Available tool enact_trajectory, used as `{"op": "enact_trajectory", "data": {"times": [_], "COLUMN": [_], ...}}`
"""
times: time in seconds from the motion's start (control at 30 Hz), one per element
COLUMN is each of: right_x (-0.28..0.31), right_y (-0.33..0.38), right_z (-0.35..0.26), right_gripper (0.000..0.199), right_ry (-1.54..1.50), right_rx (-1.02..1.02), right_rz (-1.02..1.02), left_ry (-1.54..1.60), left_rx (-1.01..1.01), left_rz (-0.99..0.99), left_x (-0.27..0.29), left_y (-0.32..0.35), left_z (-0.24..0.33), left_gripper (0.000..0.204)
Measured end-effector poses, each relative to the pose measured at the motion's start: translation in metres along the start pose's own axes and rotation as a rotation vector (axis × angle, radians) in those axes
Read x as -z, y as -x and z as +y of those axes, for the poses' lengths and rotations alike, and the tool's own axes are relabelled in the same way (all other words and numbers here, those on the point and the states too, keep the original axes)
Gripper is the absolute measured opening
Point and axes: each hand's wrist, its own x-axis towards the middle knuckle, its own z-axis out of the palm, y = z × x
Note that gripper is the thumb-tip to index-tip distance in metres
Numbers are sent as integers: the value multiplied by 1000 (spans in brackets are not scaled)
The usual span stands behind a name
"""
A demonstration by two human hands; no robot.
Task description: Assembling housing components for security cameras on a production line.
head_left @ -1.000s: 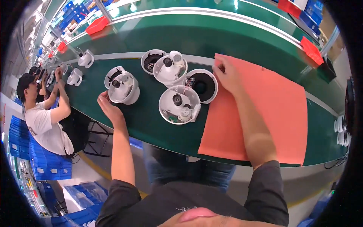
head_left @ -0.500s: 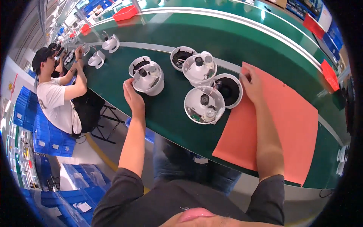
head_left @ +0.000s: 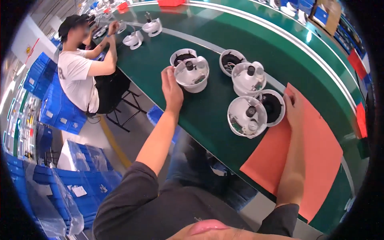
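- Head view: left hand (head_left: 173, 91), fingers loosely extended, unclosed, beside the white housing (head_left: 194, 79); contact unconfirmed.
- Housing lies right of these fingers; round, no evident long axis; left hand nearer.
- Right hand (head_left: 294, 107): fingers bent, grip indeterminable, beside black-lined ring (head_left: 272, 108), over orange mat (head_left: 318, 156).
- Since one second earlier: surface (head_left: 208, 116) items appear farther right.

White round housing (head_left: 197, 83) right by my left hand (head_left: 173, 94), open side up, black cylinder (head_left: 189, 65) standing inside, flat orange-red sheet (head_left: 320, 156) beneath my right hand (head_left: 295, 110), both on the green table (head_left: 212, 116)
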Motion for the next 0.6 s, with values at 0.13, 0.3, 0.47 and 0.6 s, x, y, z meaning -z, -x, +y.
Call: {"op": "enact_trajectory", "data": {"times": [0.13,0.3,0.47,0.6], "right_x": [1,2,4,6], "right_y": [-1,-1,-2,-3], "right_z": [-12,-5,-9,-26], "right_gripper": [41,40,41,41], "right_ry": [8,-25,-65,-31], "right_rx": [-128,-135,-177,-42], "right_rz": [-79,-67,-129,-132], "left_ry": [-42,-33,-165,-163], "left_rx": [3,-7,-32,-44], "left_rz": [-26,-7,-4,32], "left_x": [9,2,9,2], "left_y": [-3,-1,-3,0], "left_z": [-7,3,-6,3], "left_gripper": [35,36,37,35]}}
